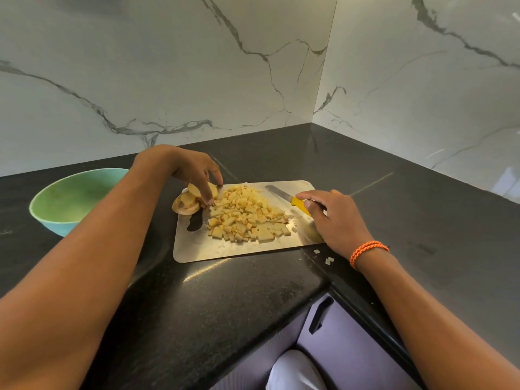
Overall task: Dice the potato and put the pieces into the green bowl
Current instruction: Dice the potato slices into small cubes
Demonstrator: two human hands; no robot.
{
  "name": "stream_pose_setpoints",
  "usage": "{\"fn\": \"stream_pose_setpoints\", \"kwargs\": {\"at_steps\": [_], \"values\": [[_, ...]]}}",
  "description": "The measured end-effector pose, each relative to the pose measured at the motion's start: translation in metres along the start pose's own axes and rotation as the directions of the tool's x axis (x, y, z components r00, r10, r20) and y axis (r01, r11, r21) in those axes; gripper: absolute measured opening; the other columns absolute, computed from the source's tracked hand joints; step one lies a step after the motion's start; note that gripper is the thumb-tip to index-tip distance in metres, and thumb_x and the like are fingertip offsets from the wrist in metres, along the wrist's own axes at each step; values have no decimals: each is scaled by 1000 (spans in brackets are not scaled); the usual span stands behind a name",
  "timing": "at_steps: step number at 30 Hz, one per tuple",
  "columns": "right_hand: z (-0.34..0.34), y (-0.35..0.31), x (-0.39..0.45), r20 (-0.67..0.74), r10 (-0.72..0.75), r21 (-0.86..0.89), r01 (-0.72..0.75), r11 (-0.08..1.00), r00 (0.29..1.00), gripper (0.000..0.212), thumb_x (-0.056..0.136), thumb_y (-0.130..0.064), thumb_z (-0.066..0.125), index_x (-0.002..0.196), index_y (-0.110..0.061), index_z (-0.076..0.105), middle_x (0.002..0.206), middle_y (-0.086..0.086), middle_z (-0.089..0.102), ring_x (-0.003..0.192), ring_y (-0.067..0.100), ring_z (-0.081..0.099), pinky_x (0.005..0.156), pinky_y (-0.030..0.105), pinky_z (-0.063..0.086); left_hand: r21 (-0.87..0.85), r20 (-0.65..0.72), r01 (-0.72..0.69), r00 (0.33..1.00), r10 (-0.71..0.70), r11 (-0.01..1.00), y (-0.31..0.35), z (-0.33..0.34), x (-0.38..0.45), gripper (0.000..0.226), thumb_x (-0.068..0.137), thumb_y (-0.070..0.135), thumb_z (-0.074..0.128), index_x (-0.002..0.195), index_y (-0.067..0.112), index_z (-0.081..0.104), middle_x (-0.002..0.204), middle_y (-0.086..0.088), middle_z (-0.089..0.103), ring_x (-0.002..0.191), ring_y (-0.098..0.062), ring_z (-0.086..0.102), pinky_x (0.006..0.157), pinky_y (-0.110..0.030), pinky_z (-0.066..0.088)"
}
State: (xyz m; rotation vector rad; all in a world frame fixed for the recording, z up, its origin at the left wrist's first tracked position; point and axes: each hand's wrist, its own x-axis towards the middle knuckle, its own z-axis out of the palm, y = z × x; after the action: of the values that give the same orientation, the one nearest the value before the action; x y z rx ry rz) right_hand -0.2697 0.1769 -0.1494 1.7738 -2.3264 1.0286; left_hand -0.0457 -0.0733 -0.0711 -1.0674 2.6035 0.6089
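I note bare black counter [281, 153] at upper centre, between the marble walls [197, 66] and the steel cutting board [239, 249]. Toward the green bowl [70, 198] at left of frame, the left forearm lies across the way. On the board, diced potato [244, 212] fills the middle; potato slices [191, 198] crowd its left end and the knife [289, 199] its right. The board's near strip lies bare.
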Motion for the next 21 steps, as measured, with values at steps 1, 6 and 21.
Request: {"fn": "stream_pose_setpoints", "kwargs": {"at_steps": [1, 6, 21], "values": [[0, 0, 0, -3, -1, 0, 1, 1000, 1000, 32, 108, -24, 47, 131, -29, 69, 108, 3, 71, 91, 17, 56, 76, 31, 50, -2, -6, -5, 1000, 5, 1000, 1, 0, 0, 58, 82, 25, 89, 135, 27, 65, 124, -1, 63, 120, -25, 58, 107, -43, 49], [-1, -1, -1, -18, 5, -4, -5, 1000, 1000, 32, 108, -23, 46, 130, -29, 69, 106, 2, 70, 90, 15, 55, 77, 32, 51, -89, -119, -57, 992, 46, 994, 6, -10, -10, 49, 84, 32, 87, 129, 28, 67, 118, 1, 65, 117, -24, 61, 96, -38, 50], [-9, -2, -1, -219, 196, -101, -222, 970, 956, 27, 104, -34, 54, 120, -24, 74, 103, -2, 76, 88, 14, 64, 76, 29, 53, -44, -570, -354, 777, 268, 934, 105, 66, 27, 64, 91, 66, 68, 144, 32, 59, 152, 6, 57, 138, -20, 54, 111, -51, 48]]}}
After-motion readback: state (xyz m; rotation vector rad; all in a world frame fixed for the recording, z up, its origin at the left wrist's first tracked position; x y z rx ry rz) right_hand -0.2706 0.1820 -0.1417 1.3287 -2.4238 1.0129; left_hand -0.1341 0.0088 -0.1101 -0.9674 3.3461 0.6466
